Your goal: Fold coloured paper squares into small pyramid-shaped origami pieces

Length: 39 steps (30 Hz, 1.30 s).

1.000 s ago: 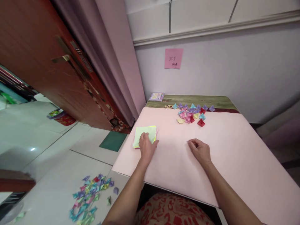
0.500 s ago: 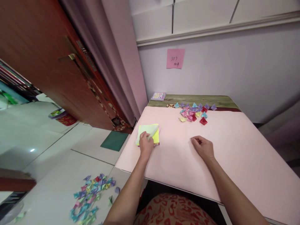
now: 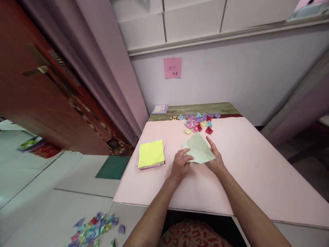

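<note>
A pale green square sheet of paper [image 3: 198, 147] is held up over the table, one corner pointing away from me. My left hand [image 3: 180, 162] grips its left side, thumb and fingers at the edge. At the right corner is my right hand [image 3: 216, 158], one finger stretched upward and the others partly hidden under the sheet. To the left lies a stack of square paper [image 3: 151, 154], bright yellow on top. Just beyond the sheet sits a cluster of small folded paper pieces [image 3: 195, 125] in pink, purple, blue, red and yellow.
The table [image 3: 257, 171] has a pale pink cover. A small pack of cards or booklets [image 3: 160, 109] lies at its far left corner. More folded pieces [image 3: 95, 228] are scattered on the floor. A pink note [image 3: 172, 68] is on the wall; a wooden door [image 3: 51, 92] stands left.
The pale green sheet has left the stack and moved right with my left hand, baring the yellow sheet. My right hand has come to the sheet. The view has turned right.
</note>
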{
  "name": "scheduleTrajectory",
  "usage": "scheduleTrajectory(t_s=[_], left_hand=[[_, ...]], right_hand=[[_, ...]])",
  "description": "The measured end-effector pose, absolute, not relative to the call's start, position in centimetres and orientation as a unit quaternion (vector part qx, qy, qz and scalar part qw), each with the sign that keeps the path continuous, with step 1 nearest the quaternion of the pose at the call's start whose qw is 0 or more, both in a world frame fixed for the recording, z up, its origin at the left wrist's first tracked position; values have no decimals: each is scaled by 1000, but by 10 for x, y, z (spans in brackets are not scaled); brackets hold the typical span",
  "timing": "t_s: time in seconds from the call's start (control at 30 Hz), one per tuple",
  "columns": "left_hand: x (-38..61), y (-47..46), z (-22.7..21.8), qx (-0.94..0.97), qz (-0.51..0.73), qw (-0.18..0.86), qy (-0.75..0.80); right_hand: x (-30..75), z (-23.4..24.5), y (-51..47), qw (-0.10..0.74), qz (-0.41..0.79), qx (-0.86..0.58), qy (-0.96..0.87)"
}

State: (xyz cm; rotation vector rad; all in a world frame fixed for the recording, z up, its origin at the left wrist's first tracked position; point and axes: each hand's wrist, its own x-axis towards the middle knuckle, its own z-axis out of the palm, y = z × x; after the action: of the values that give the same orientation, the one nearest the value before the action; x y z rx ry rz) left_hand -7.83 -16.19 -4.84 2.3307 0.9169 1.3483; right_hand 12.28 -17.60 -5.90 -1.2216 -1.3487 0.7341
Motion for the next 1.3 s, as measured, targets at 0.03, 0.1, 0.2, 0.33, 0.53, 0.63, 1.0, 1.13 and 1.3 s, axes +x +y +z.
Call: scheduleTrajectory(t_s=[0.03, 0.1, 0.2, 0.33, 0.53, 0.63, 1.0, 1.13, 1.3], left_hand=[[-78, -159, -49, 813, 466, 156, 313], [-78, -156, -50, 822, 456, 167, 298], [-80, -157, -51, 839, 434, 175, 278], [-83, -159, -56, 811, 460, 150, 330], [-74, -154, -51, 612, 504, 358, 493], [-61, -151, -42, 545, 493, 508, 449], [-50, -151, -58, 515, 532, 567, 361], [-56, -146, -56, 566, 539, 511, 357], [-59, -140, -56, 605, 553, 411, 399]], right_hand=[[123, -59, -175, 565, 310, -521, -560], [124, -61, -173, 580, 319, -519, -541], [126, -67, -169, 585, 363, -485, -540], [128, -70, -171, 580, 395, -477, -530], [123, -59, -178, 639, 333, -467, -513], [122, -55, -180, 656, 316, -474, -495], [132, -58, -174, 698, 301, -455, -463], [131, -61, -174, 672, 343, -462, -466], [132, -57, -174, 634, 290, -494, -521]])
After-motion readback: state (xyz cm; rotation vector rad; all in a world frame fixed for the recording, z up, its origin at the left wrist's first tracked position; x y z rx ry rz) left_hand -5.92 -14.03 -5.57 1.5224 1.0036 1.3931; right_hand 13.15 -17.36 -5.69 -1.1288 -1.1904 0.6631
